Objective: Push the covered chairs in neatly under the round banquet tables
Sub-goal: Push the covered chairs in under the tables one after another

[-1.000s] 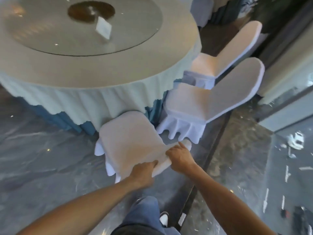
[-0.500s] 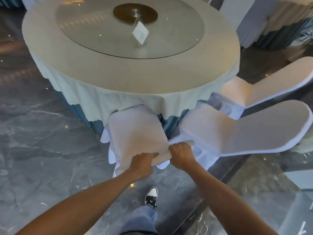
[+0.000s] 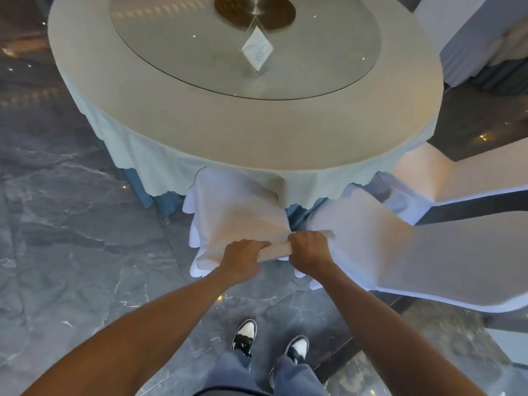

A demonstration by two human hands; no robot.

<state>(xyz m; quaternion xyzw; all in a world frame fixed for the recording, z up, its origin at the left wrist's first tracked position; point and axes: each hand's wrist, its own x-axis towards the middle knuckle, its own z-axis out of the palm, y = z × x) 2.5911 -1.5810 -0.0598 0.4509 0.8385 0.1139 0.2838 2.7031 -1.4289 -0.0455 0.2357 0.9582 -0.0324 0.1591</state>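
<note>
Marble floor [image 3: 71,252], grey and veined, takes up the whole left side; open standing room there from the table's skirt out to the frame edge.

One round table [image 3: 200,118] fills the upper middle, draped in a pale cloth with a scalloped hem over a blue underskirt. On it: one glass turntable [image 3: 171,47], one card stand [image 3: 257,50] on the glass.

Chairs counted: three in white covers along the near and right rim, plus part of a fourth covered shape at top right, by another draped table.

Chair one [image 3: 231,212], directly ahead: front of seat already under the cloth hem, which drapes onto the seat. Back top edge faces the person. Left hand [image 3: 243,260] grips that top edge, fingers curled over it. Right hand [image 3: 310,250] grips the same edge just beside the left, fingers wrapped round, knuckles up. Both arms reach forward, nearly straight.

Chair two [image 3: 400,252], just right of chair one: seat corner touches or nearly touches chair one near the right hand; its back leans far out to the right. Seat front meets the hem.

Chair three [image 3: 457,172], farther right along the rim, angled out likewise.

Two shoes [image 3: 244,337] stand on the floor below the hands, a strip of open floor between them and chair one.
</note>
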